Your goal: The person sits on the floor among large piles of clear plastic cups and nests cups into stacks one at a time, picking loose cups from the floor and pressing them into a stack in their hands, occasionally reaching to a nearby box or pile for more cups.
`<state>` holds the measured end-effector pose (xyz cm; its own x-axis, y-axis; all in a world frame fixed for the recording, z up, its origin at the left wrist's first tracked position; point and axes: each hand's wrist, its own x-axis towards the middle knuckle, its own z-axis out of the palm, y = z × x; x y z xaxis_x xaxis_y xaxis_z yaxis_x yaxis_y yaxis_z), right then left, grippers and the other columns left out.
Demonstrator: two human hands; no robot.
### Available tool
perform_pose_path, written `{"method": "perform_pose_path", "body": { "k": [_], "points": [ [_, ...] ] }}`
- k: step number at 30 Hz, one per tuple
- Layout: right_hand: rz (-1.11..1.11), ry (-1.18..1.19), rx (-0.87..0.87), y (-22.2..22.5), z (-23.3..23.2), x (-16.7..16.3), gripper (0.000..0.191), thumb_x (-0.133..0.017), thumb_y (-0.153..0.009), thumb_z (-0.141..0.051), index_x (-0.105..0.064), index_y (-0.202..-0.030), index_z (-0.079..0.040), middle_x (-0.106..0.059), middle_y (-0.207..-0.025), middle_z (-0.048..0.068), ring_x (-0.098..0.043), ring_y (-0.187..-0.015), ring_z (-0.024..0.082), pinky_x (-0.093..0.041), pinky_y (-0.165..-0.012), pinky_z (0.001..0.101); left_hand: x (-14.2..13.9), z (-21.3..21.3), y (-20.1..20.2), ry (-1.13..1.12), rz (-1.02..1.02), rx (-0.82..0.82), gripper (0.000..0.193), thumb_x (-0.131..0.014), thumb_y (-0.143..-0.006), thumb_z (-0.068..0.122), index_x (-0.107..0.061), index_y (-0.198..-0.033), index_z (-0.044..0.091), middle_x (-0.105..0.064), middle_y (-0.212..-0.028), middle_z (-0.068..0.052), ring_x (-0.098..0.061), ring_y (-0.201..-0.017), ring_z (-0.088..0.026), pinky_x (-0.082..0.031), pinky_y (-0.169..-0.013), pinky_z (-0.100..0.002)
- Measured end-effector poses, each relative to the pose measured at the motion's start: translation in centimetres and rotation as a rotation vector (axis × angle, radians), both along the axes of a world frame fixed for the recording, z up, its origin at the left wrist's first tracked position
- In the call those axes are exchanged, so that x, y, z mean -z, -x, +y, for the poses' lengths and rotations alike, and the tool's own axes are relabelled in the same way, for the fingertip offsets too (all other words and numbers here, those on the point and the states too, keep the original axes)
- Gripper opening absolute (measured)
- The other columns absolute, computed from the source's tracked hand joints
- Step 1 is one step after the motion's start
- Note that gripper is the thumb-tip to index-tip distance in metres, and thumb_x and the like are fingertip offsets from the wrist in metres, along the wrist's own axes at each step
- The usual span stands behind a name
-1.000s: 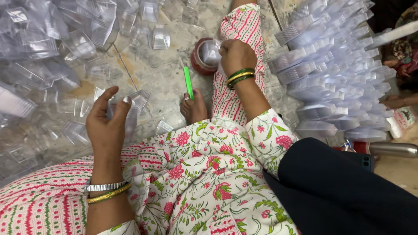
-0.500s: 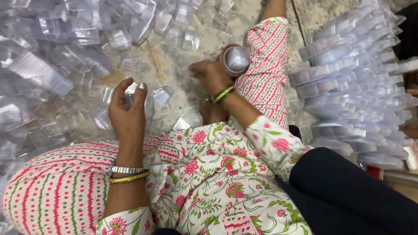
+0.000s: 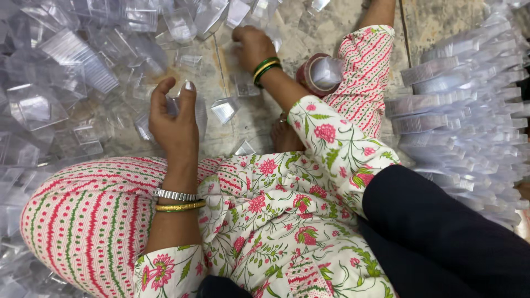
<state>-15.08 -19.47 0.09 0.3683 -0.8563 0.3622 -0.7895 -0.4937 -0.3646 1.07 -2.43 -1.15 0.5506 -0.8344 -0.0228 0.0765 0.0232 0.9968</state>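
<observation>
A small clear plastic box (image 3: pixel 190 113) is held in the curled fingers of the left hand (image 3: pixel 174 124), near the middle of the stone floor (image 3: pixel 320 33); the right hand (image 3: pixel 251 47) is lowered, fingers bent, onto loose clear boxes (image 3: pixel 83 60) farther off, though whether one is gripped cannot be told; a tape roll (image 3: pixel 320 74) is seen just right of that wrist; stacked clear lids (image 3: pixel 464 105) are ranged at the right

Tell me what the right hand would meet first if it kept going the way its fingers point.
The right hand points up and left; first in line is probably the loose heap of clear plastic pieces on the stone floor, though depth is unclear.
</observation>
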Motion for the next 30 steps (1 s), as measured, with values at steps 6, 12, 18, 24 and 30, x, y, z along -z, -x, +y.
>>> {"method": "perform_pose_path", "body": {
  "k": [6, 12, 18, 24, 30],
  "points": [
    [-0.317, -0.262, 0.138, 4.2, 0.2, -0.5, 0.012, -0.08, -0.081, -0.01, -0.079, -0.093, -0.008, -0.081, -0.09, 0.008, -0.079, -0.082, 0.018, -0.062, -0.077, 0.0311, 0.1, -0.1, 0.2, -0.029, -0.132, -0.007, 0.039, -0.078, -0.1, 0.03, -0.069, -0.123, 0.0, -0.07, -0.114, -0.004, -0.059, -0.101, -0.012, -0.048, -0.091, -0.027],
    [-0.154, -0.42, -0.082, 7.1, 3.4, 2.3, 0.023, -0.082, -0.083, -0.007, -0.081, -0.105, -0.009, -0.079, -0.1, 0.009, -0.076, -0.084, 0.014, -0.059, -0.077, 0.0285, 0.2, -0.2, 0.1, -0.174, -0.044, 0.046, 0.043, -0.078, -0.097, 0.036, -0.069, -0.122, 0.002, -0.068, -0.103, -0.007, -0.055, -0.088, -0.015, -0.046, -0.078, -0.032],
    [-0.415, -0.54, 0.128, 6.9, 3.9, 4.3, 0.019, -0.075, -0.084, -0.002, -0.081, -0.101, -0.004, -0.08, -0.09, 0.008, -0.076, -0.075, 0.015, -0.062, -0.071, 0.0292, -0.4, -0.1, -0.1, -0.355, -0.207, 0.234, 0.052, -0.079, -0.088, 0.045, -0.072, -0.121, 0.005, -0.074, -0.103, -0.011, -0.066, -0.091, -0.018, -0.054, -0.081, -0.034],
    [-0.934, -1.03, 0.017, 6.3, 6.5, 1.8, 0.021, -0.073, -0.085, -0.002, -0.076, -0.105, 0.003, -0.076, -0.087, 0.007, -0.072, -0.072, 0.016, -0.063, -0.066, 0.0303, -0.7, -0.3, 0.7, -0.008, -0.093, 0.498, 0.068, -0.082, -0.088, 0.036, -0.056, -0.142, 0.005, -0.062, -0.138, -0.018, -0.061, -0.121, -0.022, -0.05, -0.1, -0.034],
    [-0.768, -0.861, -0.087, 2.3, 7.5, 2.3, 0.019, -0.075, -0.092, -0.018, -0.077, -0.106, -0.005, -0.075, -0.089, 0.004, -0.071, -0.078, 0.015, -0.06, -0.069, 0.0299, -0.8, -0.1, -0.1, 0.204, 0.012, 0.22, 0.044, -0.07, -0.109, 0.026, -0.056, -0.145, 0.006, -0.059, -0.146, -0.007, -0.061, -0.127, -0.017, -0.053, -0.108, -0.032]
  ]
}}
